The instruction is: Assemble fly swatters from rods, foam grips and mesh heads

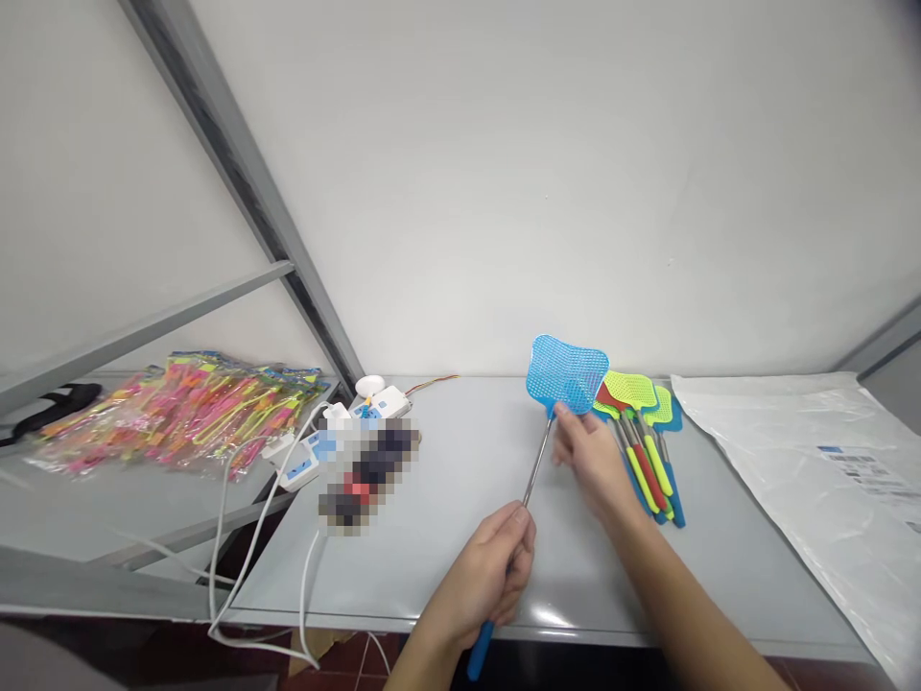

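A blue fly swatter with a thin metal rod is held up at a slant over the grey shelf. My left hand wraps round it where the rod meets the blue handle, whose end sticks out below the fist. Higher up, my right hand pinches the swatter at the base of its mesh head. Just right of that hand lies a pile of fly swatters with green, red and blue heads and handles, partly hidden by the hand.
Packs of pink and yellow items in clear bags lie on the left shelf. White power strips with trailing cables and a blurred-out object sit left of centre. A white plastic mailer bag covers the right side. A metal post rises at left.
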Available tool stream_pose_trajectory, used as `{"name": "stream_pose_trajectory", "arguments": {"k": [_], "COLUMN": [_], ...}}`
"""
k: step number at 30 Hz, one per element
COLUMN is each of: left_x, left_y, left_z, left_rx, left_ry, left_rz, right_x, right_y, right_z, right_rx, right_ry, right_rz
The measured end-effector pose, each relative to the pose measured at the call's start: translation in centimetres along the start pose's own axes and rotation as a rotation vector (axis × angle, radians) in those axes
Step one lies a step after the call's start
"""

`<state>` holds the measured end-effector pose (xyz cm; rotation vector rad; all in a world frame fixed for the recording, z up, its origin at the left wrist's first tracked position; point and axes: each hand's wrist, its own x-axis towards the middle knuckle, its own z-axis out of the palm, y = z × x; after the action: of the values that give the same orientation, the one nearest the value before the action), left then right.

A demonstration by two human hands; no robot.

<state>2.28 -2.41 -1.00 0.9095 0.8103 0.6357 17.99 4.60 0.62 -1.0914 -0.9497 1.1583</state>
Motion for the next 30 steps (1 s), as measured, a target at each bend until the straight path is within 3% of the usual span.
{"name": "stream_pose_trajectory", "arguments": {"k": [4, 6, 8, 11, 13, 16, 18, 23, 25, 28, 30], "left_x": [0.0, -0.2, -0.5, -0.6, -0.4, -0.3, -0.4, -0.8, -0.8, -0.7, -0.8], "left_y": [-0.1, -0.1, 0.0, 0.3, 0.4, 0.4, 0.6, 1.4, 1.6, 1.6, 1.7], "left_z": [-0.2, -0.3, -0.5, -0.5, -0.6, -0.5, -0.5, -0.1, -0.2, -0.4, -0.6], "left_rx": [0.035, 0.079, 0.139, 0.225, 0.266, 0.308, 0.338, 0.438, 0.47, 0.523, 0.599], "left_ry": [0.021, 0.0, -0.026, -0.045, -0.049, -0.05, -0.055, -0.05, -0.047, -0.042, -0.016], "left_rz": [0.004, -0.023, -0.053, -0.083, -0.079, -0.064, -0.055, -0.002, 0.016, 0.025, 0.043], "right_x": [-2.3, -1.7, -0.1, 1.0, -0.1, -2.5, -2.8, -0.6, -1.1, -3.0, -3.5], "right_y": [1.8, 1.1, -0.5, -1.9, -1.3, 0.7, 0.9, -1.4, -0.9, 0.9, 1.3], "right_z": [0.6, -0.4, -1.7, -2.8, -2.4, -1.7, -2.0, -3.0, -2.4, -1.2, -1.3], "right_rx": [-0.136, -0.174, -0.107, 0.026, -0.044, -0.207, -0.243, -0.105, -0.102, -0.2, -0.225], "right_ry": [-0.279, -0.239, -0.043, 0.123, 0.078, -0.214, -0.208, 0.141, 0.111, -0.14, -0.136], "right_rz": [0.162, 0.135, 0.053, -0.025, -0.008, 0.15, 0.152, -0.051, -0.013, 0.158, 0.165]}}
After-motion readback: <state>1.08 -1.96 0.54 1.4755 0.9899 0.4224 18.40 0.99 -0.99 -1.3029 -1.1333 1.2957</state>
